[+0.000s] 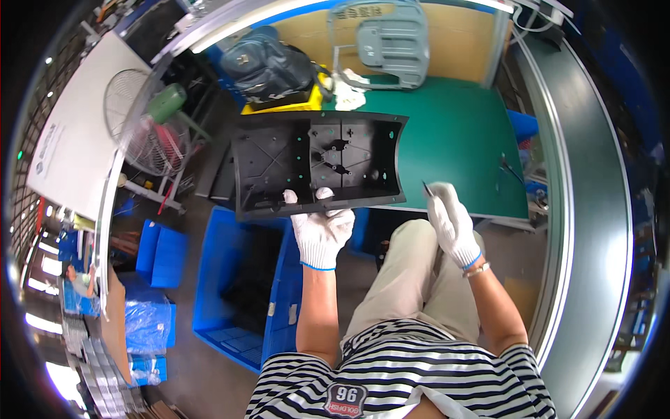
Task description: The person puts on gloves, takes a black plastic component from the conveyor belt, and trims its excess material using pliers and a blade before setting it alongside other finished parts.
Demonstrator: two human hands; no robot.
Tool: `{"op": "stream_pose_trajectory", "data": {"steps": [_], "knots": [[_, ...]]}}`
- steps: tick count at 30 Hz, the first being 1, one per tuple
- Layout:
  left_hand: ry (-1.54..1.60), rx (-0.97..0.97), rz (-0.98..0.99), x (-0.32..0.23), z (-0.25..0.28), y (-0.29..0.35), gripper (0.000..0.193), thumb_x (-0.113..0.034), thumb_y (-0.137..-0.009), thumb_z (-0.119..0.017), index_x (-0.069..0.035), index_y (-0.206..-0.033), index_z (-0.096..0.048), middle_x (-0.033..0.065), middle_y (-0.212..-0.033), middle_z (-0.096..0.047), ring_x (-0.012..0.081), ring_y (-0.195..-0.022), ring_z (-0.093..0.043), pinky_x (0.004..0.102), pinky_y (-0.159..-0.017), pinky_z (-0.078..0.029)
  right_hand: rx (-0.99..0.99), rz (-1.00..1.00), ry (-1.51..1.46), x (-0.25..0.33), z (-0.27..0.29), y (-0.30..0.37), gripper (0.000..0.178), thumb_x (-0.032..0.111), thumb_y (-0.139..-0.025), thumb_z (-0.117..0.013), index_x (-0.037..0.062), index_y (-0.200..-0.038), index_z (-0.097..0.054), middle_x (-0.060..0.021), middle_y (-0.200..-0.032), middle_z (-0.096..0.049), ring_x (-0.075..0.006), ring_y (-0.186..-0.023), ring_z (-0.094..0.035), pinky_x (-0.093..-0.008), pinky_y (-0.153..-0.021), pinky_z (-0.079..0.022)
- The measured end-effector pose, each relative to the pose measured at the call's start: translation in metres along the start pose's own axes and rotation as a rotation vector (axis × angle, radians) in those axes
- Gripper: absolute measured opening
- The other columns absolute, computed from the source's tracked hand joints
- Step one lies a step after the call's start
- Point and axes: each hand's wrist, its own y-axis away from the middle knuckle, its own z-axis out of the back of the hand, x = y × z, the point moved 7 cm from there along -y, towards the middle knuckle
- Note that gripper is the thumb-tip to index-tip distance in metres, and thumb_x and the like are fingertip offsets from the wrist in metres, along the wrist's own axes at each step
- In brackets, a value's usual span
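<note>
A black plastic housing (276,160), a shallow curved shell with ribs, bosses and small holes inside, rests at the left part of the green table with its open side up. My left hand (321,230), in a white knit glove, grips its near rim, the thumb and a finger over the edge. To the right of the housing, apart from it, my gloved right hand (452,222) is raised near the table's front edge. Its fingertips pinch a small, thin dark piece (426,188), too small to name.
The green table (460,133) carries a grey folding stool (392,45), a white cloth (349,92) and a dark backpack (269,66) on a yellow crate (286,107). A blue bin (209,293) with dark contents stands below left. Farther left is a fan (150,126); a conveyor-like rail (593,174) runs along the right.
</note>
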Motion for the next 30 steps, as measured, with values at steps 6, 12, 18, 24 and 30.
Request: {"op": "stream_pose_trajectory", "data": {"steps": [6, 12, 18, 24, 30], "knots": [[0.206, -0.268, 0.259, 0.092, 0.071, -0.051, 0.069, -0.069, -0.08, -0.064, 0.0, -0.078, -0.062, 0.0058, -0.067, -0.057, 0.0173, -0.064, -0.048, 0.0254, -0.05, -0.043, 0.105, 0.171, 0.621, -0.041, 0.019, -0.052, 0.022, 0.029, -0.097, -0.053, 0.0091, -0.09, -0.06, -0.0156, -0.078, -0.063, -0.0371, -0.076, -0.062, -0.0465, -0.068, -0.049], [0.339, -0.4, 0.391, 0.148, 0.12, -0.079, 0.07, -0.073, -0.079, -0.061, -0.003, -0.075, -0.059, 0.003, -0.07, -0.054, 0.0159, -0.061, -0.039, 0.0261, -0.048, -0.037, 0.245, 0.159, 0.884, -0.105, 0.031, -0.062, 0.025, 0.033, -0.096, -0.055, 0.009, -0.088, -0.059, -0.0128, -0.077, -0.06, -0.0344, -0.077, -0.061, -0.0463, -0.067, -0.048], [0.318, -0.436, 0.406, 0.15, 0.137, -0.08, 0.066, -0.072, -0.079, -0.061, -0.006, -0.075, -0.06, 0.0024, -0.073, -0.059, 0.0163, -0.063, -0.042, 0.0267, -0.051, -0.038, 0.359, 0.292, 0.995, -0.131, 0.016, -0.077, 0.027, 0.037, -0.094, -0.056, 0.0105, -0.088, -0.061, -0.0109, -0.081, -0.063, -0.0318, -0.08, -0.063, -0.0454, -0.069, -0.05], [0.317, -0.463, 0.365, 0.15, 0.142, -0.08, 0.063, -0.069, -0.08, -0.061, -0.006, -0.079, -0.061, 0.0044, -0.08, -0.065, 0.0164, -0.063, -0.042, 0.0268, -0.051, -0.038, 0.446, 0.3, 1.001, -0.135, 0.004, -0.087, 0.029, 0.038, -0.094, -0.057, 0.0101, -0.086, -0.06, -0.0117, -0.082, -0.064, -0.0322, -0.079, -0.064, -0.045, -0.07, -0.051], [0.344, -0.469, 0.387, 0.15, 0.142, -0.08, 0.062, -0.069, -0.082, -0.059, -0.007, -0.087, -0.062, 0.0043, -0.08, -0.064, 0.0166, -0.062, -0.043, 0.0269, -0.05, -0.039, 0.491, 0.291, 1.023, -0.136, 0.0, -0.092, 0.028, 0.037, -0.094, -0.057, 0.0102, -0.085, -0.06, -0.0121, -0.081, -0.064, -0.0324, -0.079, -0.065, -0.0449, -0.07, -0.052]]}}
